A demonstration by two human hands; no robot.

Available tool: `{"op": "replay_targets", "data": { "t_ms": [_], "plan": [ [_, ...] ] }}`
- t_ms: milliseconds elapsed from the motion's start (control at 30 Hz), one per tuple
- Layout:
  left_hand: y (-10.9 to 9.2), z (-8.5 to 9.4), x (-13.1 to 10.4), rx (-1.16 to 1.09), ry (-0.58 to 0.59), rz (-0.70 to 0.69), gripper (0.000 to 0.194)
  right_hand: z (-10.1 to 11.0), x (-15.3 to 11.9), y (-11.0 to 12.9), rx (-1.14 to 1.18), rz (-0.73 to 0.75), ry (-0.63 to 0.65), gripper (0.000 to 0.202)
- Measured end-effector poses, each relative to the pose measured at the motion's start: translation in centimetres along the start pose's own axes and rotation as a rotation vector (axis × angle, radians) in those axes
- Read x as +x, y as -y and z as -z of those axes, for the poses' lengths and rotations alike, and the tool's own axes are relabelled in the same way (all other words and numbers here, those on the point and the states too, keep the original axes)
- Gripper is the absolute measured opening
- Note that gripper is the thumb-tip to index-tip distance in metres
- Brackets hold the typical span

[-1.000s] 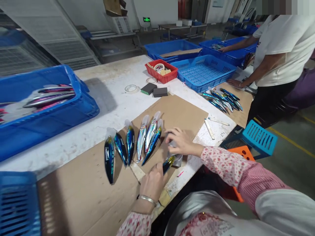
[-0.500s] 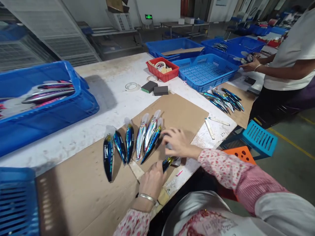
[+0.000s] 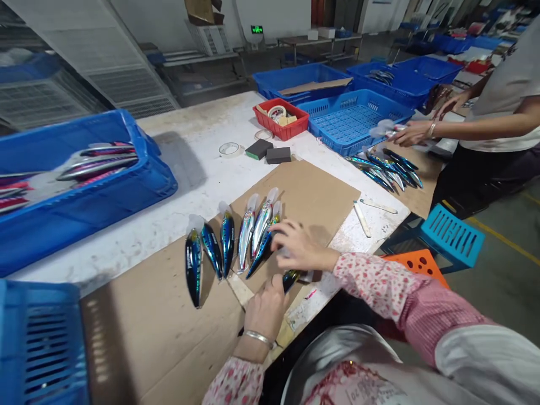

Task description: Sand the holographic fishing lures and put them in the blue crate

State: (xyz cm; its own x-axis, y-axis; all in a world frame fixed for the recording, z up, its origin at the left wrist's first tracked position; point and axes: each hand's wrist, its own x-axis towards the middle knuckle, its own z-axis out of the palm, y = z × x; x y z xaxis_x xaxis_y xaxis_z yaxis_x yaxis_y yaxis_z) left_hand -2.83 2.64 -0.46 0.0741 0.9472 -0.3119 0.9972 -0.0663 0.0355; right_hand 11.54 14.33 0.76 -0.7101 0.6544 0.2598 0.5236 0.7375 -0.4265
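Note:
My left hand [image 3: 266, 306] is closed round a dark, shiny fishing lure [image 3: 291, 278] at the front edge of the cardboard [image 3: 312, 191]. Most of that lure is hidden by the fingers. Just above it, my right hand [image 3: 298, 246] is curled, with a small greyish piece showing between thumb and fingers; its kind is unclear. The right fingertips overlap the nearest lure of a row. In that row, several blue and silver fishing lures [image 3: 226, 239] lie side by side, their clear lips pointing away from me. The leftmost lure [image 3: 193, 267] is dark blue.
A blue crate [image 3: 139, 194] of wrapped lures stands left; another blue basket [image 3: 50, 337] is front left. Beyond the cardboard lie sanding blocks [image 3: 278, 155], a tape roll [image 3: 229, 149] and a red tray [image 3: 291, 130]. Cutters [image 3: 361, 218] lie right. A co-worker [image 3: 476, 124] handles lures.
My right hand has shifted slightly left, over the nearest lure in the row. My left hand keeps its grip. The co-worker's hand has moved a lure towards the blue basket.

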Motion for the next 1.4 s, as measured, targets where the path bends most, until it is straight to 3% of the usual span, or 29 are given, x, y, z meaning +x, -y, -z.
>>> {"op": "replay_targets", "data": {
  "t_ms": [167, 300, 367, 533, 600, 700, 800, 900, 1033, 1100, 1233, 1400],
  "plan": [
    [0.0, -0.4, 0.2, -0.016, -0.019, -0.031, 0.020, 0.6, -1.0, -1.7, 0.000, -0.152, -0.027, 0.019],
    [0.0, -0.3, 0.2, -0.028, -0.001, 0.012, 0.025, -1.0, 0.2, 0.7, -0.011, -0.011, -0.083, 0.020],
    [0.0, 0.2, -0.2, -0.045, 0.000, 0.023, 0.025, -1.1, 0.6, 0.6, 0.017, -0.011, -0.105, 0.019],
    [-0.6, 1.0, -1.2, -0.035, -0.244, 0.018, 0.040, 2.2, -0.2, -3.7, 0.048, -0.336, -0.391, 0.017],
    [-1.2, 0.9, -1.2, 0.008, -0.309, 0.027, 0.046, 3.3, -0.4, -4.2, 0.080, -0.350, -0.483, 0.016],
    [-2.4, 0.7, -1.0, 0.016, -0.321, 0.054, 0.048, 3.5, -0.5, -3.2, 0.047, -0.301, -0.442, 0.017],
    [-3.1, 0.9, -1.2, -0.121, -0.244, 0.052, 0.048, 2.6, -0.9, -2.2, -0.062, -0.329, -0.318, 0.018],
    [-2.4, 1.9, -1.6, -0.361, -0.125, -0.032, 0.049, 2.0, -1.4, -2.4, -0.115, -0.395, -0.258, 0.020],
    [-0.7, 3.3, -1.2, -0.744, 0.223, -0.104, 0.059, 1.6, -2.2, -2.7, -0.132, -0.412, -0.273, 0.020],
    [-0.6, 3.3, -0.9, -0.866, 0.316, -0.121, 0.063, 1.0, -3.0, -2.2, -0.114, -0.438, -0.325, 0.018],
    [-1.7, 2.5, -0.7, -0.868, 0.190, -0.140, 0.061, -0.1, -4.1, -1.1, 0.009, -0.471, -0.361, 0.017],
    [-2.4, 2.2, -1.2, -0.879, 0.176, -0.082, 0.062, 0.1, -2.6, -1.7, -0.025, -0.503, -0.315, 0.015]
  ]
}}
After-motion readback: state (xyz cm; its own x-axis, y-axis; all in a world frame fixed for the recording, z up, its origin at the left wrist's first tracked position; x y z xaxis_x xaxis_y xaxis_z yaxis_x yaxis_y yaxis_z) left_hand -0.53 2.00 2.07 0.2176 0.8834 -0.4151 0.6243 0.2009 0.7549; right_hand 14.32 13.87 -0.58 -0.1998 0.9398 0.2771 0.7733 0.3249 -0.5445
